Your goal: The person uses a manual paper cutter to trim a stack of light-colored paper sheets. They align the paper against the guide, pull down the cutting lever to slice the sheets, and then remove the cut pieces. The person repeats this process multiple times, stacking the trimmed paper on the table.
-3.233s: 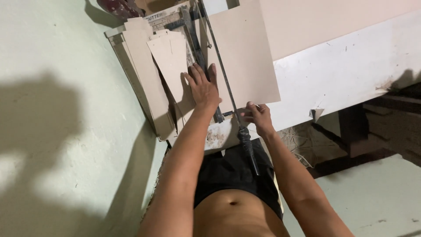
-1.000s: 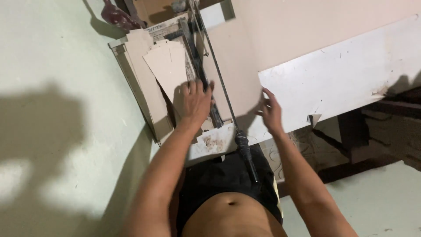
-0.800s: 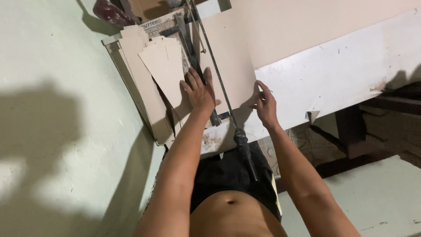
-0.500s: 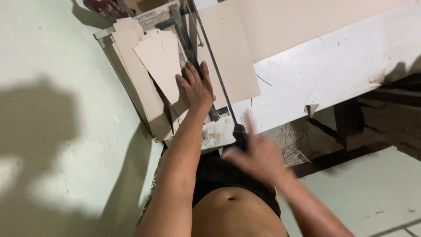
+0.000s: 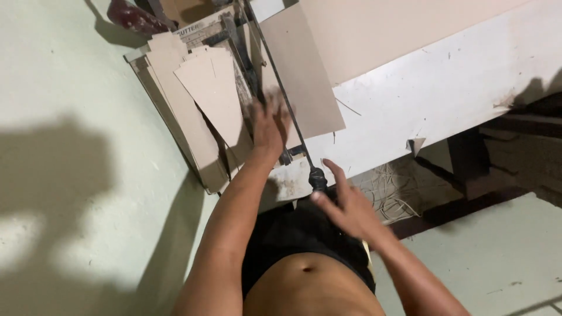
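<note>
Long black lever arm of a paper cutter (image 5: 281, 88), slanting down from the top of the picture to a dark round grip (image 5: 318, 178) at its low end. Right hand (image 5: 345, 205) just over that grip, fingers (image 5: 333, 171) spread apart and curled a little, touching or almost touching it; hard to tell if closed on it yet. Left hand (image 5: 269, 123) blurred, flat on the cutter bed beside the arm, fingers stretched out and a little apart, pressing near the edge of a flat tan cardboard sheet (image 5: 301, 76). Sheet lying to the right of the arm, partly on a big white scuffed table top (image 5: 445, 82). More tan cardboard behind it, up at the top.

To the left of the left hand, a messy stack of cut tan cardboard pieces (image 5: 199, 99) on the grey cutter base (image 5: 164, 111), one pointed piece on top. Dark red thing (image 5: 129, 14) at the top left corner, too unclear to name. Pale green floor (image 5: 70, 175) all around, with big soft shadows. Thin curly cardboard scraps (image 5: 392, 193) under the table edge. Black shorts (image 5: 298, 234) and bare belly at the bottom.
</note>
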